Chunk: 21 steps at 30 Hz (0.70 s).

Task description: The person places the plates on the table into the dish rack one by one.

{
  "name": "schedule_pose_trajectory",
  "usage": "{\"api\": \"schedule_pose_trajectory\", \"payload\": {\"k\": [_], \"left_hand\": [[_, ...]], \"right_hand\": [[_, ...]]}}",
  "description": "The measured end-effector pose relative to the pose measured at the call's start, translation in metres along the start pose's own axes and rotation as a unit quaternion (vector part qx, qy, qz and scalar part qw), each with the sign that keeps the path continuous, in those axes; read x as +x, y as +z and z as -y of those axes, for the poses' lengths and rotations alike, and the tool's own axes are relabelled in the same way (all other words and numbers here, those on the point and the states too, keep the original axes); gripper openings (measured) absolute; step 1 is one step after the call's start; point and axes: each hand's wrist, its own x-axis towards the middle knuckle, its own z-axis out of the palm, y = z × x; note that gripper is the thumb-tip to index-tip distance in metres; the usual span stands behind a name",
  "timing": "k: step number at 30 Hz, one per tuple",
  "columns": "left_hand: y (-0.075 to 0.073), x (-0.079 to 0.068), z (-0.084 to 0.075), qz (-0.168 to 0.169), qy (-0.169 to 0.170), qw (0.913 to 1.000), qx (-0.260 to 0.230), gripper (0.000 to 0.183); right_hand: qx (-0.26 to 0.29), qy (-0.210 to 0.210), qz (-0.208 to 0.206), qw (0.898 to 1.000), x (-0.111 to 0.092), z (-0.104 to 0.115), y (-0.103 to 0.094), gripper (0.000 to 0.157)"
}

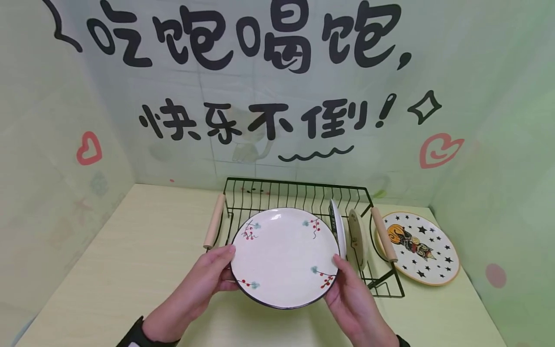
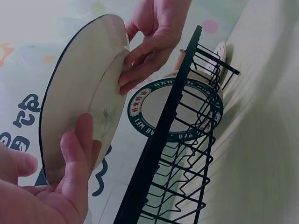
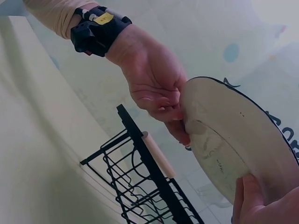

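Note:
A round white plate [image 1: 284, 258] with a dark rim and red-berry sprigs is held up before the dish rack [image 1: 297, 182], its decorated face toward the head camera. My left hand [image 1: 216, 270] grips its left edge, thumb on the rim. At the opposite edge, my right hand [image 1: 352, 294] holds it the same way. Both wrist views show the plate's pale underside [image 2: 79, 88], with fingers supporting it from beneath. Two plates stand on edge at the rack's right end: a white plate with a dark lettered band [image 1: 340, 230] and a cream plate [image 1: 356, 238].
The black wire rack has a wooden handle [image 1: 214, 221] on the left and another wooden handle [image 1: 384, 234] on the right. Flat on the table [image 1: 117, 270], right of the rack, lies a plate with stars and a cat [image 1: 429, 255]. A printed cloth backdrop [image 1: 277, 86] encloses the back and sides.

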Motion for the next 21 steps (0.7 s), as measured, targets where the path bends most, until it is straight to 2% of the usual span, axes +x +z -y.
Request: {"api": "schedule_pose_trajectory", "payload": {"k": [6,12,17,21], "left_hand": [[0.002,-0.001,-0.002,0.004,0.0,0.9987,0.051,0.054],[0.001,-0.002,-0.003,0.011,0.009,0.997,0.077,0.054],[-0.005,0.001,-0.009,-0.013,0.02,0.996,0.087,0.05],[-0.02,0.007,-0.016,-0.043,0.038,0.9939,0.094,0.046]], "right_hand": [[-0.021,-0.021,0.0,1.0,-0.002,0.007,0.0,0.039],[-0.036,-0.028,0.009,0.999,-0.005,0.013,-0.001,0.039],[-0.036,-0.039,0.006,0.999,-0.007,0.021,-0.003,0.034],[-0.02,-0.055,0.014,0.998,-0.008,0.031,-0.006,0.03]]}}
